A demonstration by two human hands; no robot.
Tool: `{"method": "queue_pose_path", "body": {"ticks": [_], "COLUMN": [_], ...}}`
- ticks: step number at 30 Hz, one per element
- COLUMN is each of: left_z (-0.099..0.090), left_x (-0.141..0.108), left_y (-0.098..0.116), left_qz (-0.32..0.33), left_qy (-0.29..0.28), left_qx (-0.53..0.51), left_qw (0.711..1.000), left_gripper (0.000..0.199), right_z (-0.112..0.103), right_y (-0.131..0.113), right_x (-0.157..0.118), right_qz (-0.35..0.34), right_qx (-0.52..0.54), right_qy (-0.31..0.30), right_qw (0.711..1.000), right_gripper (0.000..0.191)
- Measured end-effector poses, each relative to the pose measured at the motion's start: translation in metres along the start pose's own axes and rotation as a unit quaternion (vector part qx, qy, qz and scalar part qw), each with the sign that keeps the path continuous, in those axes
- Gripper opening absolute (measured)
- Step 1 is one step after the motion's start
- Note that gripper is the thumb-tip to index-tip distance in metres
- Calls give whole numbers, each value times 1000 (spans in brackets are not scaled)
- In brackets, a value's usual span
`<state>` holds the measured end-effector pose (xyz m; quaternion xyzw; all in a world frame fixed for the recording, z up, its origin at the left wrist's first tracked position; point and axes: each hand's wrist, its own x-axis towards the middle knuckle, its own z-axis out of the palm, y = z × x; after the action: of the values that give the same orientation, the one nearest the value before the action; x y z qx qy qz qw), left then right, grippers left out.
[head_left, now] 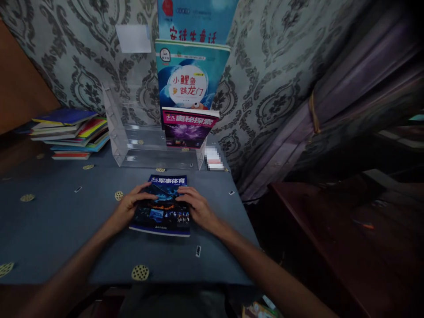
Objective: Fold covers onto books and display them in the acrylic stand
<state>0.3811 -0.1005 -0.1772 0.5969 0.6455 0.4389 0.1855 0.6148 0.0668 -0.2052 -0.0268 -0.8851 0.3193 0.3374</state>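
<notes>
A dark blue book (162, 214) with white Chinese title letters is between my hands, cover up, low over the table in front of the rack; I cannot tell whether it touches the cloth. My left hand (134, 201) holds its left edge, thumb lying on the cover. On the opposite edge my right hand (195, 205) grips the book, its thumb and fingers over the cover. Behind them stands a clear tiered rack (115, 132). On its right side are a magenta book (188, 130), a teal book (192, 79) and a blue book (198, 17), one above another.
Several books lie in a loose stack (73, 134) at the back left. A small white item, blurred out (214, 159), lies right of the rack. The grey-blue tablecloth (66, 229) ends at the right near a dark red surface (318, 229). Patterned curtain (265, 66) hangs behind.
</notes>
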Motion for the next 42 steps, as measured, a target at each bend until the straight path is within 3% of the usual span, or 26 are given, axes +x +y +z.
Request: {"method": "queue_pose_path", "body": {"ticks": [6,10,14,20,26,30,36,42], "left_z": [-2,-11,-19,-14,3,4,8,35], "left_x": [-12,-11,-9,-11,-15,-11,4,34], "left_y": [-13,-12,-15,-12,-10,-12,-4,11], "left_qz": [61,88,113,89,49,44,55,116], "left_qy": [-64,-108,-143,-138,-121,-131,-119,-153], "left_qx": [166,228,261,280,317,346,384,352], "left_qw": [982,964,948,946,939,928,914,916], "left_gripper": [54,56,57,42,54,55,48,43], "right_z": [-2,-8,-9,-4,-2,-5,-11,-18], "right_y": [5,-1,0,17,31,33,42,43], "right_x": [-6,-7,-1,23,30,27,24,21], "right_qz": [-4,42,58,107,140,131,162,179], "right_qx": [-61,-108,-133,-175,-160,-113,-13,40], "right_qy": [-89,-148,-166,-148,-101,-69,-1,11], "right_qw": [994,982,975,967,972,982,987,983], "right_gripper": [47,55,44,35,37,34,37,35]}}
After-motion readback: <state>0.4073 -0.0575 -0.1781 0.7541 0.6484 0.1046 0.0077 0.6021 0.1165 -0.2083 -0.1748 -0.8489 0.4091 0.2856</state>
